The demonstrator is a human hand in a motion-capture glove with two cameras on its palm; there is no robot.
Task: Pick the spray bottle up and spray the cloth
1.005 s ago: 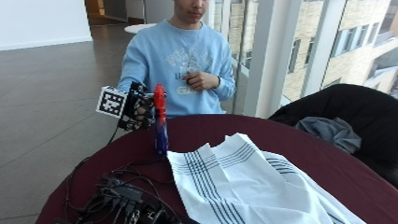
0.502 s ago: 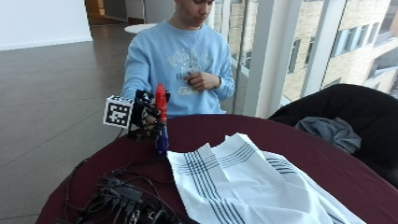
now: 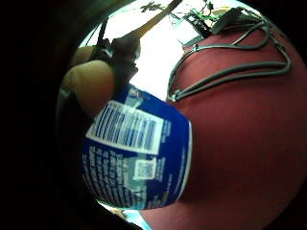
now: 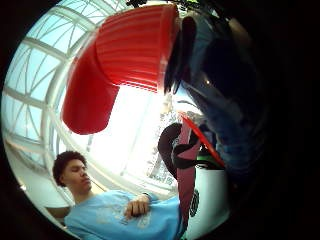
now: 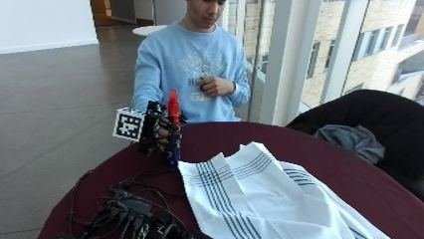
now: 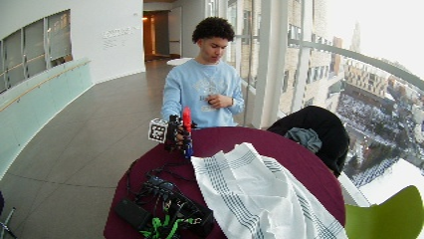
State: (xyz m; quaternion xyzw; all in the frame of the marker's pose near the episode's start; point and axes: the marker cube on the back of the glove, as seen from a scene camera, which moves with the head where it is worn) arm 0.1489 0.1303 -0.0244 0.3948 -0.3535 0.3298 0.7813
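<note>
The gloved right hand (image 5: 159,130) is wrapped around the spray bottle (image 5: 173,130), fingers curled about its dark blue body. The bottle stands upright in that grip, its red spray head (image 5: 173,103) rising above the fingers and its base at or just above the counter (image 5: 212,137); contact with the surface cannot be told. In the little-finger-side palm view the blue body with its white printed label (image 3: 129,127) fills the space right against the palm, a bare fingertip (image 3: 88,84) pressing on it, with the dark red counter surface (image 3: 240,143) beyond. In the thumb-side palm view the ribbed red spray head (image 4: 132,47) sits close above the palm.

Just beside the bottle, on the side away from the hand, begins the cloth (image 5: 265,199): white with dark blue stripes, rumpled and spread over much of the counter, its nearest corner (image 5: 189,169) next to the bottle's base. On the counter below the hand, toward the camera, lies a tangle of black cables and electronics (image 5: 132,216).

Farther off, past the cloth, a dark chair (image 5: 371,119) stands by the counter with a grey garment (image 5: 351,139) lying on it. The person in a light blue sweatshirt (image 5: 189,69) stands behind the counter, the bare hand (image 5: 213,87) held up at the chest.
</note>
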